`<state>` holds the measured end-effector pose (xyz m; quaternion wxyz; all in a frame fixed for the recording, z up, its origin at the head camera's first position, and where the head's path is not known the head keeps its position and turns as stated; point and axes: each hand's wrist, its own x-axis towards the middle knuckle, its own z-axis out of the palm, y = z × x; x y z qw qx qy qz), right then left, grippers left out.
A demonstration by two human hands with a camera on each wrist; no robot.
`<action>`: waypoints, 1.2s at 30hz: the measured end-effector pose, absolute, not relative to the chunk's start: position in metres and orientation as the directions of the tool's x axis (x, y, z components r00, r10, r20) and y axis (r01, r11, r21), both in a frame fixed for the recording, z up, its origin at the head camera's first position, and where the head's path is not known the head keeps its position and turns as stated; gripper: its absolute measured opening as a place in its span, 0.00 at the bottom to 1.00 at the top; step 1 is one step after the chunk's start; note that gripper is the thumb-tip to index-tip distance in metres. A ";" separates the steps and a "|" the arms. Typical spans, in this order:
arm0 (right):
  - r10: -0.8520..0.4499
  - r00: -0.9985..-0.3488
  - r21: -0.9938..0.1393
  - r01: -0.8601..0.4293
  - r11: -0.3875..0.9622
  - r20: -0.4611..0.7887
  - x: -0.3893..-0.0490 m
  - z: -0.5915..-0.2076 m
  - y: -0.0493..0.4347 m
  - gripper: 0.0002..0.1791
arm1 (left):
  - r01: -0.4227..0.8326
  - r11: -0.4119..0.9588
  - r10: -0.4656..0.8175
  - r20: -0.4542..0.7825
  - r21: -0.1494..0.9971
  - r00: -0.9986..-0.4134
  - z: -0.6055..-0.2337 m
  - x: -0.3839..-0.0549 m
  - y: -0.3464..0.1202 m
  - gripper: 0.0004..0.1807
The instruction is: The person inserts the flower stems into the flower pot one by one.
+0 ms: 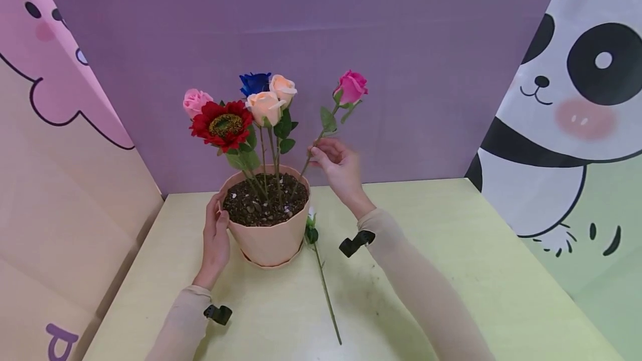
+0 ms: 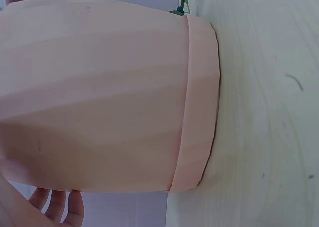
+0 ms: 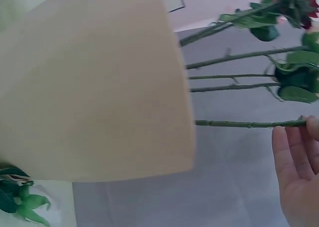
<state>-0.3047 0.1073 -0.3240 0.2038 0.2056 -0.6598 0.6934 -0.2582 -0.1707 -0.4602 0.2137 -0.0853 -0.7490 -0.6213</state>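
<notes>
A peach flower pot (image 1: 271, 244) filled with dark soil (image 1: 261, 213) stands on the table. My left hand (image 1: 217, 235) rests against the pot's left side, fingers along its wall in the left wrist view. With thumb and fingers, my right hand (image 1: 341, 169) pinches the stem of a bright pink rose (image 1: 353, 87), which leans right with its lower end at the soil. Also in the pot are a red sunflower-like bloom (image 1: 223, 126), a light pink rose (image 1: 196, 102), a blue rose (image 1: 254, 83) and two peach roses (image 1: 264, 108).
A white flower with a long green stem (image 1: 326, 288) lies on the table (image 1: 451, 249), right of the pot, its head partly hidden behind it. A purple backdrop (image 1: 416, 71) rises behind the table, with printed cartoon panels (image 1: 577, 110) at both sides.
</notes>
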 end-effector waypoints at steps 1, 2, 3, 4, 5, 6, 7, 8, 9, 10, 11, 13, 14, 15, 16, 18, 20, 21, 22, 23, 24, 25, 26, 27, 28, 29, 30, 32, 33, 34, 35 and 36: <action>0.002 -0.831 -0.830 -0.556 -0.030 0.557 -0.306 -0.326 0.105 0.13 | 0.392 0.212 -0.138 0.424 0.895 -0.895 -0.460 -0.258 -0.171 0.28; -0.007 -0.828 -0.828 -0.560 -0.018 0.561 -0.306 -0.327 0.102 0.13 | 0.391 0.210 -0.136 0.423 0.896 -0.896 -0.461 -0.258 -0.171 0.28; -0.015 -0.826 -0.826 -0.563 -0.008 0.563 -0.307 -0.329 0.100 0.12 | 0.391 0.208 -0.134 0.422 0.897 -0.897 -0.461 -0.258 -0.171 0.28; -0.021 -0.823 -0.824 -0.567 -0.001 0.567 -0.308 -0.330 0.098 0.11 | 0.390 0.201 -0.134 0.420 0.899 -0.898 -0.461 -0.258 -0.171 0.28; -0.025 -0.820 -0.821 -0.571 0.003 0.571 -0.308 -0.331 0.096 0.11 | 0.390 0.200 -0.132 0.419 0.899 -0.898 -0.461 -0.258 -0.172 0.28; -0.029 -0.816 -0.816 -0.578 0.010 0.577 -0.309 -0.332 0.095 0.11 | 0.390 0.199 -0.130 0.419 0.899 -0.899 -0.461 -0.258 -0.172 0.28; -0.031 -0.811 -0.811 -0.585 0.020 0.585 -0.309 -0.333 0.094 0.10 | 0.390 0.199 -0.128 0.418 0.899 -0.899 -0.462 -0.258 -0.172 0.28; -0.034 -0.805 -0.804 -0.594 0.034 0.593 -0.310 -0.334 0.092 0.10 | 0.390 0.201 -0.127 0.418 0.899 -0.899 -0.462 -0.258 -0.172 0.28; -0.039 -0.800 -0.799 -0.600 0.051 0.598 -0.310 -0.335 0.091 0.10 | 0.389 0.202 -0.128 0.418 0.899 -0.899 -0.462 -0.258 -0.172 0.28; -0.046 -0.795 -0.792 -0.606 0.072 0.604 -0.311 -0.337 0.090 0.10 | 0.389 0.202 -0.130 0.419 0.899 -0.899 -0.463 -0.258 -0.172 0.28; -0.054 -0.793 -0.788 -0.609 0.093 0.607 -0.312 -0.339 0.089 0.10 | 0.390 0.201 -0.132 0.420 0.898 -0.898 -0.463 -0.258 -0.171 0.28; -0.067 -0.791 -0.781 -0.612 0.124 0.609 -0.314 -0.342 0.087 0.09 | 0.393 0.197 -0.138 0.422 0.898 -0.896 -0.463 -0.258 -0.171 0.27; -0.072 -0.791 -0.781 -0.611 0.128 0.607 -0.314 -0.344 0.085 0.09 | 0.393 0.197 -0.139 0.423 0.898 -0.896 -0.463 -0.258 -0.171 0.27; -0.075 -0.792 -0.781 -0.611 0.131 0.606 -0.315 -0.346 0.084 0.09 | 0.392 0.200 -0.139 0.423 0.898 -0.896 -0.463 -0.258 -0.170 0.27; -0.077 -0.793 -0.782 -0.610 0.130 0.605 -0.315 -0.348 0.083 0.09 | 0.395 0.201 -0.141 0.425 0.897 -0.894 -0.463 -0.259 -0.170 0.27; -0.071 -0.791 -0.782 -0.612 0.120 0.608 -0.316 -0.351 0.080 0.09 | 0.400 0.213 -0.145 0.433 0.892 -0.889 -0.463 -0.259 -0.170 0.27; -0.062 -0.790 -0.782 -0.613 0.114 0.611 -0.318 -0.353 0.077 0.08 | 0.403 0.221 -0.141 0.438 0.888 -0.888 -0.462 -0.259 -0.170 0.27; -0.057 -0.784 -0.775 -0.620 0.120 0.618 -0.320 -0.355 0.075 0.08 | 0.406 0.223 -0.140 0.442 0.886 -0.886 -0.462 -0.259 -0.170 0.27; -0.056 -0.777 -0.768 -0.628 0.124 0.627 -0.321 -0.356 0.073 0.08 | 0.411 0.224 -0.142 0.446 0.884 -0.883 -0.461 -0.260 -0.170 0.27; -0.058 -0.770 -0.761 -0.637 0.125 0.635 -0.323 -0.357 0.070 0.07 | 0.411 0.223 -0.144 0.447 0.884 -0.883 -0.461 -0.260 -0.171 0.27; -0.060 -0.765 -0.755 -0.644 0.125 0.642 -0.324 -0.357 0.068 0.07 | 0.409 0.226 -0.146 0.446 0.884 -0.883 -0.460 -0.259 -0.171 0.27; -0.066 -0.760 -0.751 -0.649 0.121 0.646 -0.325 -0.358 0.065 0.07 | 0.407 0.227 -0.149 0.444 0.885 -0.883 -0.460 -0.259 -0.171 0.27; -0.070 -0.754 -0.745 -0.656 0.121 0.653 -0.327 -0.359 0.063 0.07 | 0.404 0.232 -0.154 0.444 0.885 -0.883 -0.459 -0.259 -0.172 0.27; -0.077 -0.750 -0.741 -0.661 0.120 0.657 -0.328 -0.359 0.060 0.07 | 0.404 0.231 -0.161 0.444 0.885 -0.882 -0.459 -0.259 -0.172 0.27; -0.085 -0.749 -0.740 -0.662 0.122 0.657 -0.329 -0.360 0.057 0.08 | 0.402 0.227 -0.166 0.442 0.887 -0.882 -0.458 -0.259 -0.172 0.27; -0.088 -0.751 -0.740 -0.661 0.127 0.655 -0.330 -0.360 0.054 0.08 | 0.400 0.221 -0.166 0.438 0.890 -0.883 -0.458 -0.259 -0.172 0.26; -0.085 -0.752 -0.741 -0.658 0.129 0.653 -0.330 -0.361 0.053 0.09 | 0.397 0.223 -0.163 0.435 0.891 -0.886 -0.458 -0.259 -0.171 0.27; -0.067 -0.758 -0.748 -0.651 0.129 0.648 -0.330 -0.363 0.051 0.09 | 0.398 0.213 -0.155 0.433 0.893 -0.888 -0.458 -0.260 -0.171 0.27; -0.059 -0.760 -0.749 -0.649 0.133 0.647 -0.329 -0.364 0.051 0.09 | 0.398 0.204 -0.153 0.430 0.894 -0.890 -0.459 -0.260 -0.171 0.27; -0.050 -0.761 -0.750 -0.646 0.140 0.646 -0.329 -0.365 0.051 0.09 | 0.398 0.206 -0.150 0.431 0.894 -0.890 -0.459 -0.260 -0.171 0.27; -0.041 -0.764 -0.753 -0.643 0.139 0.644 -0.328 -0.366 0.051 0.09 | 0.399 0.208 -0.147 0.431 0.893 -0.890 -0.459 -0.259 -0.170 0.27; -0.033 -0.766 -0.756 -0.640 0.139 0.642 -0.327 -0.366 0.051 0.09 | 0.401 0.212 -0.145 0.435 0.891 -0.889 -0.459 -0.259 -0.171 0.27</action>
